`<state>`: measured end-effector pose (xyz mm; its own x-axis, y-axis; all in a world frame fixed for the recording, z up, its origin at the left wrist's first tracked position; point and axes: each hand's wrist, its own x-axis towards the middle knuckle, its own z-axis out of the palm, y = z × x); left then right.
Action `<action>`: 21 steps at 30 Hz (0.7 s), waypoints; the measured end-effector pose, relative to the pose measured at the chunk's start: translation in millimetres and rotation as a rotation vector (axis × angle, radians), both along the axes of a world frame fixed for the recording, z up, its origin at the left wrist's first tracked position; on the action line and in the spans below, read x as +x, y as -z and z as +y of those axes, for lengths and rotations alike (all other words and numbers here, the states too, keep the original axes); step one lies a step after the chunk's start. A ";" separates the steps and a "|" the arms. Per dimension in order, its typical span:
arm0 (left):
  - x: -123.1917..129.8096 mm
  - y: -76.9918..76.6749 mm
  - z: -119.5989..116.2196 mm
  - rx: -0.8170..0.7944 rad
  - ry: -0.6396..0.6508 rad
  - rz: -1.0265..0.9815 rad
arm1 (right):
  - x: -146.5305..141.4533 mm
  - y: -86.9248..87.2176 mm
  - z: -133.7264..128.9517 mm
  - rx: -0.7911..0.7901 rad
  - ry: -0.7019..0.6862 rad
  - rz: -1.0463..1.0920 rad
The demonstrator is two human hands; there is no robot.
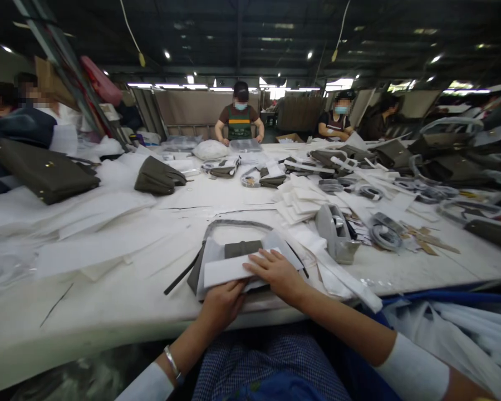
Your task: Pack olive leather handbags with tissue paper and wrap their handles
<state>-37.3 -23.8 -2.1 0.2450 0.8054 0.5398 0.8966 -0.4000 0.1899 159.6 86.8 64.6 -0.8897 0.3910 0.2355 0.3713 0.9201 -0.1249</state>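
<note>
An olive-grey handbag [244, 248] lies on the table in front of me, its wrapped handle [237, 223] arching away from me. White sheets cover much of its face. Across the bag lies a folded white foam sheet [222, 273]. At the sheet's near edge, my left hand [223, 303] is closed, with its fingertips partly hidden under the edge. My right hand [278, 274] rests on the sheet's right end, fingers stretched out and flat, thumb hidden. A dark strap [186, 272] sticks out to the bag's left.
A grey tape dispenser [335, 234] and a wrapped coil [384, 233] stand to the right. White sheets [303, 197] are piled behind them. Two more olive bags [50, 170] lie at left. A co-worker [240, 120] stands across the table [142, 303].
</note>
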 end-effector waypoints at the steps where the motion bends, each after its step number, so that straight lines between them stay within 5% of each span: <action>1: 0.5 0.1 -0.3 -0.012 -0.005 -0.005 | -0.6 6.0 -0.2 -0.002 0.004 -0.032; 7: 0.8 -8.0 -4.5 0.006 0.034 -0.028 | 0.0 14.9 -3.1 -0.026 0.047 -0.079; 11: 0.0 -30.4 -11.4 0.088 0.104 -0.090 | -0.5 12.5 -4.4 -0.049 0.050 -0.090; 15: 0.5 -52.4 -4.1 0.124 0.016 0.026 | -0.8 13.6 -4.3 -0.068 0.063 -0.063; 17: 1.3 -49.0 4.4 0.076 -0.008 0.133 | -1.1 16.1 -3.8 -0.076 0.061 -0.042; 21: 2.7 -18.8 13.2 0.065 -0.025 0.279 | 5.4 21.1 -4.2 -0.073 -0.007 0.055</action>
